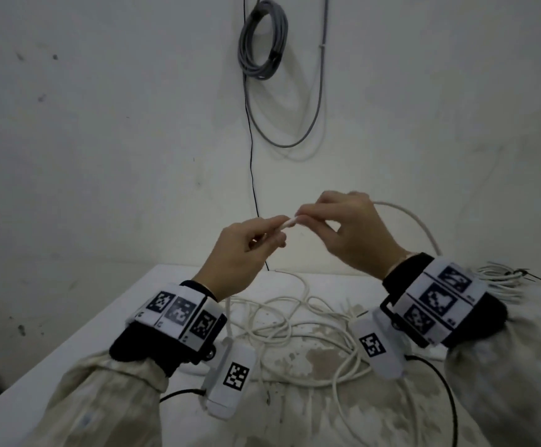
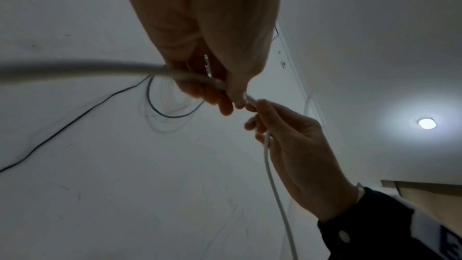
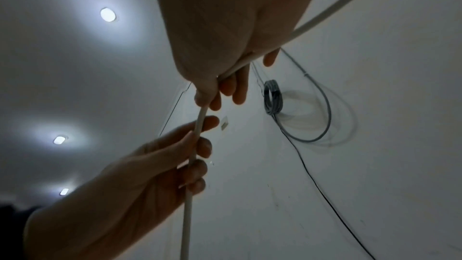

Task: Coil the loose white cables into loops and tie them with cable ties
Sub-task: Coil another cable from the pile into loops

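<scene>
**Both hands raised above the bench, pinching one white cable**

The left hand (image 1: pixel 240 250) is held up over the bench (image 1: pixel 153 298), thumb and fingers curled, pinching a short stretch of the white cable (image 1: pixel 288 223). The right hand (image 1: pixel 350 230) is just beside it on the right and pinches the same cable with thumb and fingertips. The two pinch points are close together, with only a short bare piece of cable showing between them.

From the right hand the cable arcs up and to the right, then drops toward the far right of the bench. From the left hand it hangs down toward the bench.

In the left wrist view the cable passes across the curled fingers (image 2: pixel 225 106) of the left hand. In the right wrist view the cable runs from the right hand down through the left hand.

A tangle of loose cable (image 1: pixel 295 321) lies on the bench below the hands. A coiled bundle (image 1: pixel 501 279) lies at the far right edge of the bench. A grey coil (image 1: pixel 262 40) hangs on the wall (image 1: pixel 101 124) behind.
</scene>
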### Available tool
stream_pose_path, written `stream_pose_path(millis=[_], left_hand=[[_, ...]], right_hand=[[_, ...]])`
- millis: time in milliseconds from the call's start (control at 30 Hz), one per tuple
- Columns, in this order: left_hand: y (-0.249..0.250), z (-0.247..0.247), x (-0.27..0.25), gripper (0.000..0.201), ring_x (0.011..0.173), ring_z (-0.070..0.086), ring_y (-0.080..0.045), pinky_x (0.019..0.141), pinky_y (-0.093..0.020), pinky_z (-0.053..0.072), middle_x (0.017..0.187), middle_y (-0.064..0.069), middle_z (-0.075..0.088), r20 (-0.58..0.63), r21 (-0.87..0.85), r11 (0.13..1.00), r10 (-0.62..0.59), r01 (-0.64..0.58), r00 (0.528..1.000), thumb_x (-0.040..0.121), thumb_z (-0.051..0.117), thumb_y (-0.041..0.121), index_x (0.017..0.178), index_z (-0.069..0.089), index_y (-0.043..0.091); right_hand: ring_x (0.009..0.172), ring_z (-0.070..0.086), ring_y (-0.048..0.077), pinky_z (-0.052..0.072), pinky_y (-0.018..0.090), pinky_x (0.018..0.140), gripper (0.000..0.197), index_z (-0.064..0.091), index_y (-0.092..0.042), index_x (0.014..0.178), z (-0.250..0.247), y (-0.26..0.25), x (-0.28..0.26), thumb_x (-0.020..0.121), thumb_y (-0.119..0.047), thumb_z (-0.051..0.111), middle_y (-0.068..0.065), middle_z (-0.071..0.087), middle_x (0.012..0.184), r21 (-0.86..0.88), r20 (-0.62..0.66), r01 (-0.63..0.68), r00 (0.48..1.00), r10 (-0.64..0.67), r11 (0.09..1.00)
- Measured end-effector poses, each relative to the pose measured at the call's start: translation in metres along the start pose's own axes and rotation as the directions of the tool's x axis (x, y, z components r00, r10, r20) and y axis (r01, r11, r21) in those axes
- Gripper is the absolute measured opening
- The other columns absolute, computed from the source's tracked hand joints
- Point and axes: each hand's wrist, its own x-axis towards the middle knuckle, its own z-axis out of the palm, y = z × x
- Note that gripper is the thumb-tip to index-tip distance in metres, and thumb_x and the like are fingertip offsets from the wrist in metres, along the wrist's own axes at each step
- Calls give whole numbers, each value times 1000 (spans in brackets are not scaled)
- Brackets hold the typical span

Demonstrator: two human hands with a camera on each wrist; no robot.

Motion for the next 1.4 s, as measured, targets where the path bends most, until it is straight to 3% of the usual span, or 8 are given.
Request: stream_pose_path(millis=[167, 367, 533, 633, 767, 833, 1067, 1400], left_hand=[[-3, -11, -15, 24, 66, 59, -8, 73, -29, 52, 77, 5, 66, 180, -226, 932, -247, 285, 952, 98, 44, 20, 112, 62, 14], [5, -3, -36, 23, 53, 52, -9, 60, -32, 56, 61, 4, 52, 335, -708, 540, -311, 455, 889, 88, 43, 27, 90, 54, 8], [30, -1, -19, 17, 48, 48, -4, 51, -22, 51, 67, 6, 53, 145, -976, 119, -262, 181, 954, 86, 41, 23, 89, 55, 13], [38, -4, -6, 22, 42, 37, -2, 39, -11, 34, 83, 2, 65, 52, -998, 22, -250, 59, 967, 86, 42, 20, 96, 56, 7], [31, -21, 2, 24, 45, 35, -3, 43, -11, 33, 103, 1, 68, -149, -989, 52, -259, -140, 954, 88, 41, 16, 106, 54, 8], [23, -37, 3, 27, 49, 40, -3, 48, -12, 38, 118, 0, 64, -247, -967, 122, -243, -223, 938, 88, 41, 13, 112, 52, 9], [9, -26, -12, 46, 80, 67, -7, 73, -19, 52, 138, 5, 49, -335, -372, 923, -39, -94, 942, 95, 41, -5, 137, 36, 14], [-3, 0, -29, 54, 70, 53, -2, 67, -13, 47, 136, 13, 52, 266, 430, 902, -84, -41, 960, 100, 38, 15, 148, 19, 31]], right_hand=[[64, 57, 2, 44, 16, 65, 12, 74, -5, 88, -28, 11, 8, 84, -14, 67, 8, 66, 72, 262, -283, -133, 936, 208, 956], [57, 56, 12, 46, 30, 60, 8, 72, -14, 90, -34, 33, -1, 87, -16, 64, 9, 61, 63, 294, -418, -261, 830, 369, 919], [38, 45, -2, 38, 10, 45, 24, 68, -3, 111, -4, 28, -35, 90, -13, 60, -17, 53, 46, 344, 41, -514, 844, 535, 786], [42, 48, 5, 44, 20, 45, 35, 52, -27, 132, 19, 8, -64, 98, -22, 47, -6, 53, 60, 349, 520, -656, 730, 444, 669], [49, 55, 14, 45, 25, 52, 27, 50, -42, 118, 38, -11, -102, 101, -41, 29, 0, 56, 63, 229, 832, -787, 464, 305, 573], [50, 51, 10, 44, 26, 54, 29, 58, -28, 105, 45, -12, -117, 101, -39, 31, -2, 54, 61, 174, 819, -788, 449, 358, 591], [54, 42, 3, 40, 18, 59, 24, 59, -25, 107, 33, -17, -93, 101, -30, 36, -12, 46, 63, 211, 687, -596, 654, 316, 775], [70, 43, 14, 30, 15, 67, 34, 63, -8, 93, -3, -8, -36, 88, -38, 46, 1, 49, 77, 79, 290, -13, 957, -10, 997]])
